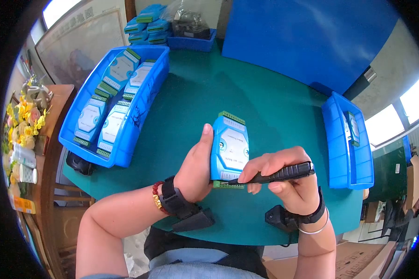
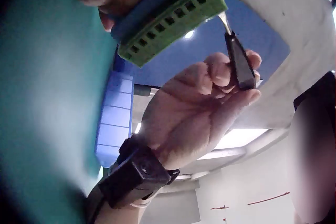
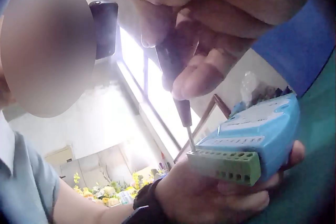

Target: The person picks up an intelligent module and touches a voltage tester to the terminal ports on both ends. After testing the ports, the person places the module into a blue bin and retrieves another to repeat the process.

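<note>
We see flowers [image 1: 27, 122] and cups [image 1: 25, 157] on the wooden table [image 1: 57, 104] and, at the far edge of the green table [image 1: 184, 100], a plastic bag [image 1: 187, 21] in a blue tray [image 1: 191, 44] near a blue panel [image 1: 307, 42]

The head view looks forward and down over the table [image 1: 191, 93] from farthest back. Close in, the left wrist view faces up and rightward, the right wrist view leftward; both share the module [image 1: 231, 149] and screwdriver [image 1: 288, 172] with it.

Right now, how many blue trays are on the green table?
3: a large tray on the left, a narrow tray on the right, and a small tray at the back, under a plastic bag. Others may be hidden.
</note>
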Action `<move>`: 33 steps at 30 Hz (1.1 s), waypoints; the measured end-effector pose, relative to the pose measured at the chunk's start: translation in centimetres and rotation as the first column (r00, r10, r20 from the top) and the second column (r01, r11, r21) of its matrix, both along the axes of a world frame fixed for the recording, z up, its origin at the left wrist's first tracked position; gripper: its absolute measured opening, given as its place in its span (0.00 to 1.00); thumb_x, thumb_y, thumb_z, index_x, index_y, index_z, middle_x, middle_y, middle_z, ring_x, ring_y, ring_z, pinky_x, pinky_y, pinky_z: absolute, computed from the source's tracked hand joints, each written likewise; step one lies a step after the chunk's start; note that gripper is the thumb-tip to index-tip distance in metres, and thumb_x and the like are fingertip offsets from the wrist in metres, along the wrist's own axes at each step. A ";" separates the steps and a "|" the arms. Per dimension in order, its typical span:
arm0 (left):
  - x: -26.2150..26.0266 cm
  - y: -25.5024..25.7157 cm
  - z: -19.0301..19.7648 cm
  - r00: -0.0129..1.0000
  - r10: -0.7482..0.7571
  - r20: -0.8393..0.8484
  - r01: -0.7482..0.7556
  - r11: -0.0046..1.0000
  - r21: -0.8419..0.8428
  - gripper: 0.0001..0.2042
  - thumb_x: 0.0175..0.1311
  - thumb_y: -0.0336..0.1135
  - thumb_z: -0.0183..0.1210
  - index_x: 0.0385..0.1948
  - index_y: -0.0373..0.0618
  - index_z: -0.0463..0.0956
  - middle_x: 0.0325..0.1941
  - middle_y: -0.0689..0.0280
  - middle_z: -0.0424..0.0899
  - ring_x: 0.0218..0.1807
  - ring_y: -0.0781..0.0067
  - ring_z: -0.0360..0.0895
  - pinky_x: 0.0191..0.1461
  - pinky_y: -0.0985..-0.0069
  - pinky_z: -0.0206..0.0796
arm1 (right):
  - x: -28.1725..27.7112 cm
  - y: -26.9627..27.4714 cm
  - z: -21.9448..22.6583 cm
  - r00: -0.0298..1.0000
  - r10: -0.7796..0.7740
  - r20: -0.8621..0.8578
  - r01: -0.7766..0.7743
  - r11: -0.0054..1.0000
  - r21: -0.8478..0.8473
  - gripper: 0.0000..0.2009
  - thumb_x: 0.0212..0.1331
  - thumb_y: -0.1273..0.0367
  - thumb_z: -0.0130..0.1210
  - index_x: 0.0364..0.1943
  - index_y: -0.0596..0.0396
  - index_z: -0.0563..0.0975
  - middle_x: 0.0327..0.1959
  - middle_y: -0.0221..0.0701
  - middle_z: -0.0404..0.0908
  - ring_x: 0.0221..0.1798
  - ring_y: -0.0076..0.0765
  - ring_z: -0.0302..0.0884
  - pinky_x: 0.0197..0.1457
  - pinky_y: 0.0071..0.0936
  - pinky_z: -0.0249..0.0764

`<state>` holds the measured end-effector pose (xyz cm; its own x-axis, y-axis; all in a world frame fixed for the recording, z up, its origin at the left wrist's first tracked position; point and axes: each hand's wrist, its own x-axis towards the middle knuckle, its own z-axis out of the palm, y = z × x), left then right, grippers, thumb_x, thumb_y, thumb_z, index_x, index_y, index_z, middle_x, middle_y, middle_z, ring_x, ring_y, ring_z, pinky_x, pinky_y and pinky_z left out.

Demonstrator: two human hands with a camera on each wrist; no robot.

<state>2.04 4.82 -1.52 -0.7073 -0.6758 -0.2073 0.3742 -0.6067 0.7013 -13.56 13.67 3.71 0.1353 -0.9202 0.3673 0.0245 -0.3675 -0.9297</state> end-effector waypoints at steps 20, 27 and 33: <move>1.1 -3.2 0.3 0.959 -0.010 -0.284 0.061 0.983 0.172 0.33 0.62 0.66 0.40 0.53 0.43 0.67 0.46 0.53 0.78 0.31 0.66 0.75 0.22 0.78 0.68 | -3.0 -0.4 0.6 0.882 -0.408 0.236 0.464 0.842 -0.276 0.15 0.65 0.61 0.48 0.41 0.62 0.67 0.35 0.52 0.78 0.25 0.33 0.77 0.28 0.24 0.74; 0.5 -2.3 0.1 0.965 -0.033 -0.262 0.084 0.979 0.187 0.37 0.60 0.68 0.38 0.53 0.40 0.68 0.47 0.51 0.78 0.30 0.67 0.75 0.20 0.81 0.68 | -1.8 0.3 0.7 0.955 -0.257 0.150 0.296 0.868 -0.398 0.14 0.62 0.66 0.53 0.40 0.65 0.67 0.39 0.55 0.77 0.30 0.36 0.79 0.37 0.30 0.78; 0.5 -2.2 -0.1 0.965 -0.039 -0.260 0.089 0.979 0.181 0.37 0.60 0.68 0.38 0.52 0.39 0.68 0.46 0.52 0.78 0.31 0.68 0.75 0.21 0.81 0.68 | -1.6 0.1 0.3 0.953 -0.269 0.140 0.302 0.870 -0.390 0.13 0.62 0.68 0.53 0.41 0.65 0.67 0.41 0.56 0.77 0.33 0.36 0.79 0.38 0.29 0.78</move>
<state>2.49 2.67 -1.59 -0.7938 -0.5930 -0.1352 0.4806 -0.7479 0.4579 -15.19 13.81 4.03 -0.1555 -0.6847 0.7121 -0.0719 -0.7111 -0.6994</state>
